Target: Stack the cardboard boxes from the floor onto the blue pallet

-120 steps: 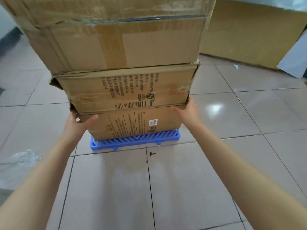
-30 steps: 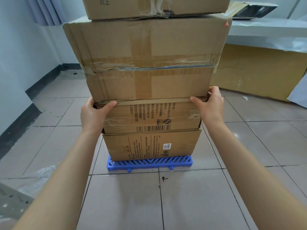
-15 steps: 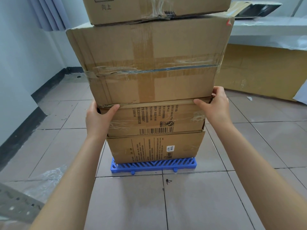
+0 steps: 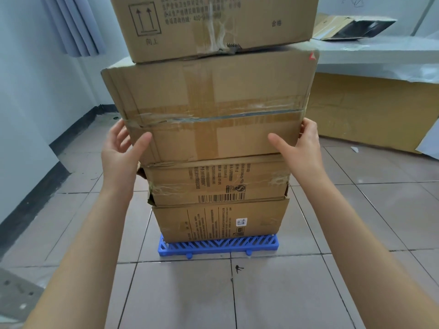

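A blue pallet (image 4: 218,245) lies on the tiled floor with several cardboard boxes stacked on it. The bottom box (image 4: 213,222) and the barcode box (image 4: 213,179) above it are narrower than the large taped box (image 4: 213,103) on top of them. A printed box (image 4: 213,20) with arrow marks sits highest, cut off by the frame. My left hand (image 4: 118,150) cups the large taped box's lower left corner, thumb on the front face. My right hand (image 4: 301,148) cups its lower right corner the same way.
A big cardboard sheet (image 4: 368,110) leans under a white counter (image 4: 380,58) at the right, with a folded carton (image 4: 351,27) on top. The left wall has a dark skirting (image 4: 35,193) and a curtain (image 4: 73,27). A plastic sheet (image 4: 16,290) lies bottom left.
Both hands have moved up from the sides of the barcode box to the lower corners of the large taped box. The view has tilted upward, showing the printed top box.
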